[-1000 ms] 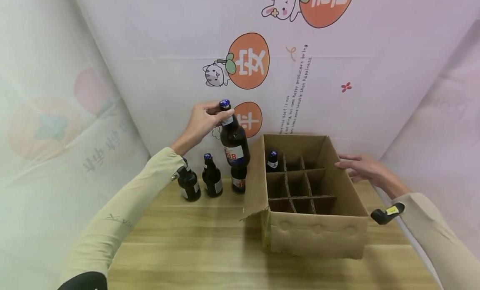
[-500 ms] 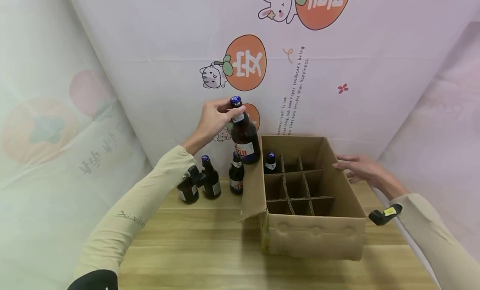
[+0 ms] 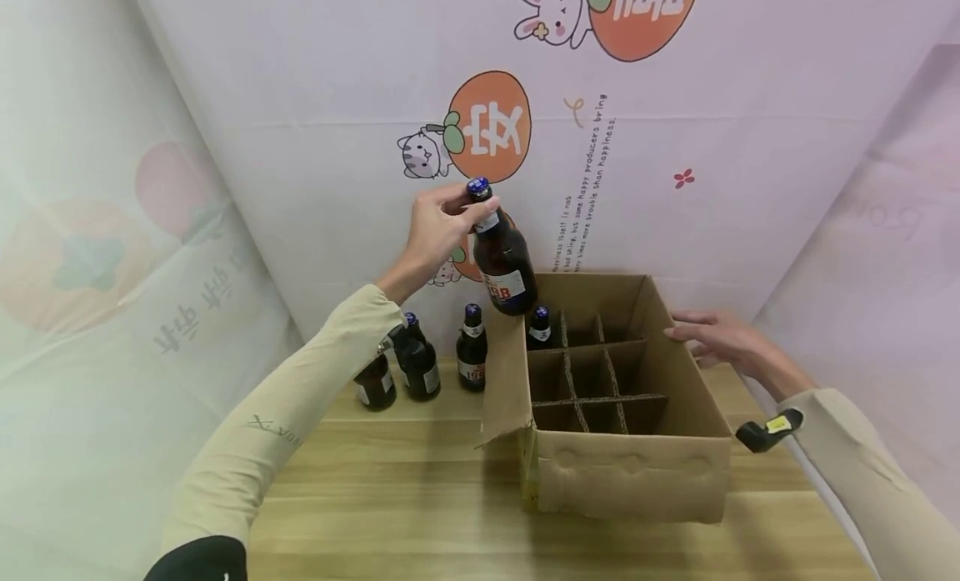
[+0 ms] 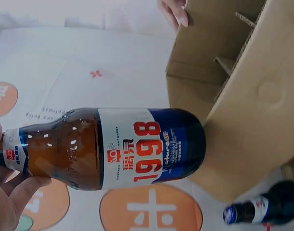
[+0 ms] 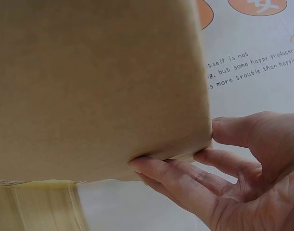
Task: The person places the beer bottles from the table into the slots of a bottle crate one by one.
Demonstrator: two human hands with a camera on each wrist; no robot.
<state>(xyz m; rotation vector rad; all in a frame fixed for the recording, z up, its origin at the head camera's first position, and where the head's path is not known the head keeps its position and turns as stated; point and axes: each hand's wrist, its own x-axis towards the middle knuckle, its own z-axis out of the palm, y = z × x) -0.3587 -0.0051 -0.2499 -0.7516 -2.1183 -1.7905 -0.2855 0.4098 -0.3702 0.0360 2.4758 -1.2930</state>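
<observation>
My left hand point(image 3: 435, 231) grips a brown beer bottle point(image 3: 506, 268) by its neck, just below the blue cap. The bottle tilts slightly, its base overlapping the left flap of the cardboard box point(image 3: 633, 477) in the head view. Its white label point(image 4: 130, 149) reads 1998 in red. At the box's right side is my right hand point(image 3: 723, 339); its fingertips point(image 5: 147, 163) touch the outer cardboard, with the thumb at the rim. Inside the box, another capped bottle point(image 3: 540, 327) stands in the back-left compartment.
Three more bottles, the left point(image 3: 375, 385), middle point(image 3: 420, 368) and right point(image 3: 472, 356), stand on the wooden table point(image 3: 390, 489) left of the box. Cardboard dividers point(image 3: 592, 396) split the box into several compartments. The box's left flap point(image 3: 506, 381) leans outward. A printed cloth point(image 3: 337, 172) hangs behind.
My left hand has carried the bottle right and somewhat upward, from over the standing bottles to the box's left flap. My right hand has stayed at the box's right side.
</observation>
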